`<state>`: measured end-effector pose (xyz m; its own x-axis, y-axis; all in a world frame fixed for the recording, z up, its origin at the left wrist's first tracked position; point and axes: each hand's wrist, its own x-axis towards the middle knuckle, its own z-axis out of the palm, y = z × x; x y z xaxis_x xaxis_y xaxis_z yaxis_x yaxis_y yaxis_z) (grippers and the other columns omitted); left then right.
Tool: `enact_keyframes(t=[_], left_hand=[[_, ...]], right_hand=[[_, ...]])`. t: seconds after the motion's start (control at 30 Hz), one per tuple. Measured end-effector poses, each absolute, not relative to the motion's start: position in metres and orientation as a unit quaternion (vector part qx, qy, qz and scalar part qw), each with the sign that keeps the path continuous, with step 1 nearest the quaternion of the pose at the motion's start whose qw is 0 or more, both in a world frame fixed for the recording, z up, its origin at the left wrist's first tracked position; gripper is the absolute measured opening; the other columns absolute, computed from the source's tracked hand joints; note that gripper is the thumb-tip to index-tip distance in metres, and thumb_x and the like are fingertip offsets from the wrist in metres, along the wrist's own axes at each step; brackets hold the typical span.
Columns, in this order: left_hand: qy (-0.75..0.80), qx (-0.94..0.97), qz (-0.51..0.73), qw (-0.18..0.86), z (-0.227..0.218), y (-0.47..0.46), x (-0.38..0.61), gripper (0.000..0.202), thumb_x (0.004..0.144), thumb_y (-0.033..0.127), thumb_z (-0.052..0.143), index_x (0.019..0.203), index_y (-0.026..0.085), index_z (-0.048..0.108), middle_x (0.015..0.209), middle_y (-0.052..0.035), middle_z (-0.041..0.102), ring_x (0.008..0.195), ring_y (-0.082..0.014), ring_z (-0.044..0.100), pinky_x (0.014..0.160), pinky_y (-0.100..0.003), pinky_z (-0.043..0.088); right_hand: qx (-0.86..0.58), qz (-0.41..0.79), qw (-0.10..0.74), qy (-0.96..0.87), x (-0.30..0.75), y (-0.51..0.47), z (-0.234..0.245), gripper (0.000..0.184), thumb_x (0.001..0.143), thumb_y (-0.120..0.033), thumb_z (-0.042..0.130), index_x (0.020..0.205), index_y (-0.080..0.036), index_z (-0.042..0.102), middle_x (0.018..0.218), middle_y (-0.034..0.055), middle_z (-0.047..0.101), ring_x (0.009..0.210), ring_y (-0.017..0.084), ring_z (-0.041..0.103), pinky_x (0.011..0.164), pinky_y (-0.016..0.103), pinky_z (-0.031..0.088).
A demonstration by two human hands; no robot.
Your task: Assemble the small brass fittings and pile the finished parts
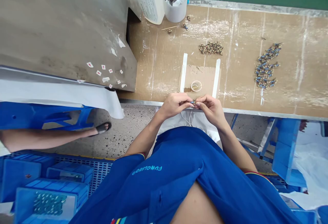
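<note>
My left hand (174, 105) and my right hand (211, 109) meet at the table's front edge, fingertips pinched. Between them they hold a small blue and gold metal piece (193, 101), mostly covered by the fingers; its exact kind is too small to make out. Just beyond the hands, a small round cup (196, 86) with a thin stick in it sits on a cardboard sheet (205, 77) taped down along both sides. Farther back lies a pile of small gold-coloured pieces (211, 48). A cluster of blue and gold pieces (267, 67) is spread to the right.
A tape-roll tub (175, 12) with scraps and a white bottle (151, 2) stand at the back left. A metal box (77, 29) with small stickers borders the table's left. Blue bins (46, 196) fill the lower left, near another person's leg (51, 139).
</note>
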<state>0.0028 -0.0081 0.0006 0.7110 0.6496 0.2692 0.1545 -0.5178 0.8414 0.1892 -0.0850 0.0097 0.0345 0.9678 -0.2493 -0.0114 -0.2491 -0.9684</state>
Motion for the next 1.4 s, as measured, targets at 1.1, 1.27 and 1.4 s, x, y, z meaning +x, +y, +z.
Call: enact_keyframes(t=[1.1,1.27,1.4], left_hand=[[0.252,0.868,0.220,0.366,-0.010,-0.005,0.004,0.025,0.098,0.019,0.053,0.081,0.016,0.071,0.075,-0.0040,0.073,0.069,-0.0151,0.067,0.065,-0.025,0.049],[0.290,0.847,0.179,0.407,0.014,-0.004,-0.005,0.019,0.099,0.028,0.059,0.100,0.014,0.072,0.086,-0.0066,0.076,0.077,-0.0167,0.069,0.071,-0.028,0.054],[0.280,0.804,0.110,0.513,0.082,-0.006,-0.071,0.029,0.098,0.044,0.061,0.116,0.023,0.072,0.079,-0.0002,0.074,0.064,-0.0127,0.067,0.057,-0.023,0.054]], right_hand=[[-0.610,0.524,0.398,-0.442,0.182,-0.083,0.010,0.036,0.086,-0.057,0.068,0.077,-0.023,0.060,0.069,0.0017,0.073,0.063,0.017,0.069,0.062,0.033,0.058],[-0.576,0.577,0.419,-0.400,0.185,-0.079,0.014,0.037,0.083,-0.057,0.073,0.080,-0.021,0.063,0.070,0.0030,0.072,0.066,0.016,0.069,0.067,0.033,0.060],[-0.607,0.537,0.440,-0.387,0.210,-0.090,0.020,0.032,0.083,-0.052,0.074,0.080,-0.021,0.066,0.071,0.0025,0.072,0.065,0.016,0.068,0.065,0.032,0.059]])
